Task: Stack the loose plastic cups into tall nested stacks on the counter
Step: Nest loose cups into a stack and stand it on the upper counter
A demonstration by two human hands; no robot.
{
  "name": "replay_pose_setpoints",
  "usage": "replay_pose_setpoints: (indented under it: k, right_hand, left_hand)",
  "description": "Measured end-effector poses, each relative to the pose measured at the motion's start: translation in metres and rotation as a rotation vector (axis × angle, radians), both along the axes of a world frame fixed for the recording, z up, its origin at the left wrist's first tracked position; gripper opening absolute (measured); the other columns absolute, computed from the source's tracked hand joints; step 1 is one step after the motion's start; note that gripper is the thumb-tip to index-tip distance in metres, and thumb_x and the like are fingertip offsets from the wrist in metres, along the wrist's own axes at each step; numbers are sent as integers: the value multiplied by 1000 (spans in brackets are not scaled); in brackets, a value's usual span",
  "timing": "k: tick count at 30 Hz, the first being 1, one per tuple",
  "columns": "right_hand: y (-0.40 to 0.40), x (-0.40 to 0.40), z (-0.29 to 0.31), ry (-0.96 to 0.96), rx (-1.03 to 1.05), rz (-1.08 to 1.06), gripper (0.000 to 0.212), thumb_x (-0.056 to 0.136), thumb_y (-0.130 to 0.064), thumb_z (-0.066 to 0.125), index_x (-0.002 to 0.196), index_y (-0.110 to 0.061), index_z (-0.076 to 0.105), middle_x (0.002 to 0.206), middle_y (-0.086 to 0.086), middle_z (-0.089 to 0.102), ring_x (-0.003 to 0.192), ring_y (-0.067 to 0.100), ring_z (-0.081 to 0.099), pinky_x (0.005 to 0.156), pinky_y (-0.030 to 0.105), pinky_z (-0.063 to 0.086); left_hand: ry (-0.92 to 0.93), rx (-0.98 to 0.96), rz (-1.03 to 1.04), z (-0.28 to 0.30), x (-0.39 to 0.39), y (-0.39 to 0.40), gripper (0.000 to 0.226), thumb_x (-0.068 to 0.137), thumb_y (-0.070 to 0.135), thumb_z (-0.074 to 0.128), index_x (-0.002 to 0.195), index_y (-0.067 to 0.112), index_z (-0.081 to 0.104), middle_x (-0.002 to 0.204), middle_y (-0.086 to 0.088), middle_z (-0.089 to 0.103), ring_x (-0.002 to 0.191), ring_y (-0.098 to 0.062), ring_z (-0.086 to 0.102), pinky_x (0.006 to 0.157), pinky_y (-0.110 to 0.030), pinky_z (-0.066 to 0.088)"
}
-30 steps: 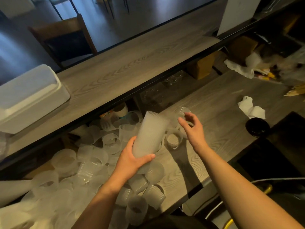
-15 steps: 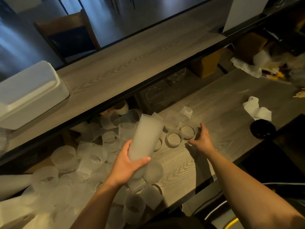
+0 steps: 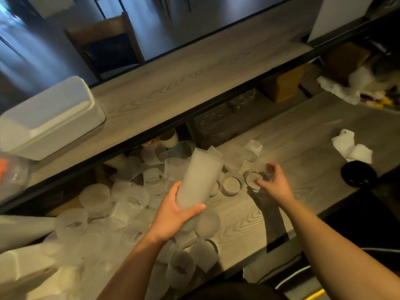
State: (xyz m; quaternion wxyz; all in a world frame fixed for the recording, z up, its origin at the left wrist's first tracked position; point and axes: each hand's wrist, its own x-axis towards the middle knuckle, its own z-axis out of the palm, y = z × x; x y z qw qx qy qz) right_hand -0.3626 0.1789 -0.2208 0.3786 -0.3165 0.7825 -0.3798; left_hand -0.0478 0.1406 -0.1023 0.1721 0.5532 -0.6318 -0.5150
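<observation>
Loose cups lie left of the stack on the counter.

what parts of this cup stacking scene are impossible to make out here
- How many cups form the tall frosted plastic cup stack: head view, walls merge; left hand covers its base.
- Whether the right hand grips the clear plastic cup: motion blur.
- Loose frosted cups at lower left: dim, overlapping, cut by the frame edge.
- Items under the grey wooden shelf: shadowed.

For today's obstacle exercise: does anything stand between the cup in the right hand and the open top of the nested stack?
Nothing visible. The right hand pinches a loose cup; the open-topped nested stack sits in the left hand.
</observation>
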Motion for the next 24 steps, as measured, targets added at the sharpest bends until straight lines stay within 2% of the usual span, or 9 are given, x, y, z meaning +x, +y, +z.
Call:
replay_pose_setpoints:
  k: [2, 4, 6, 8, 10, 12, 16, 21, 24]
  right_hand:
    - [2, 5, 14, -65, -118, -73, 74, 80, -9, 81, 142, -11, 43, 131, 4, 53, 122, 18, 53, 100, 32, 46]
    - [2, 10, 33, -127, -232, -117, 69, 82, -12, 80, 141, -18, 45, 126, 4, 56, 117, 18, 56, 102, 39, 50]
    - [-1, 13, 54, -212, -324, -144, 58, 84, -17, 79, 135, -23, 52, 125, 5, 59, 116, 18, 58, 105, 43, 50]
    - [-4, 15, 75, -339, -386, -133, 52, 77, -31, 80, 125, -29, 60, 130, 7, 61, 120, 21, 59, 107, 45, 48]
    - [-5, 18, 95, -470, -416, -90, 60, 68, -44, 77, 124, -31, 61, 135, 11, 59, 124, 29, 58, 108, 49, 46]
    - [-5, 23, 112, -534, -430, -12, 68, 66, -47, 75, 129, -27, 59, 135, 15, 57, 123, 34, 58, 103, 49, 46]
    - [-5, 34, 137, -386, -412, 183, 72, 70, -58, 68, 134, -28, 57, 132, 4, 57, 120, 25, 58, 97, 42, 50]
    - [-5, 49, 150, -191, -362, 332, 69, 72, -58, 67, 135, -32, 56, 128, -7, 57, 112, -5, 54, 86, 11, 45]
    - [-3, 59, 151, -156, -351, 345, 70, 71, -61, 65, 134, -33, 56, 124, -9, 58, 109, -9, 53, 88, 12, 41]
  left_hand:
    - [-21, -11, -17, -1, -1, 0, 86, 53, 61, 83, 128, 38, 47, 120, 15, 58, 105, -3, 60, 84, -30, 56]
    - [-42, -21, -37, -1, -2, 1, 89, 53, 63, 82, 130, 36, 46, 120, 16, 57, 106, -4, 59, 84, -31, 56]
    - [-62, -28, -56, 0, -4, 2, 91, 53, 64, 82, 131, 36, 45, 120, 17, 55, 106, -5, 58, 83, -30, 56]
    - [-72, -40, -69, 1, -5, 2, 86, 59, 56, 87, 131, 36, 43, 119, 19, 53, 105, -4, 57, 79, -25, 53]
    - [-82, -49, -78, 2, -6, 3, 79, 67, 43, 89, 129, 38, 41, 117, 21, 51, 104, -4, 55, 75, -22, 49]
    - [-85, -57, -86, 3, -7, 4, 78, 68, 40, 89, 128, 39, 40, 117, 22, 50, 104, -3, 55, 76, -22, 48]
    - [-109, -73, -136, 5, -4, 6, 82, 65, 43, 90, 130, 40, 40, 118, 22, 50, 105, -2, 54, 78, -23, 49]
    - [-106, -97, -209, 11, 0, 11, 87, 52, 61, 82, 127, 49, 42, 120, 25, 52, 107, 1, 54, 78, -20, 47]
    - [-88, -99, -206, 13, 0, 11, 85, 50, 64, 80, 125, 51, 41, 120, 25, 52, 106, 2, 54, 76, -17, 46]
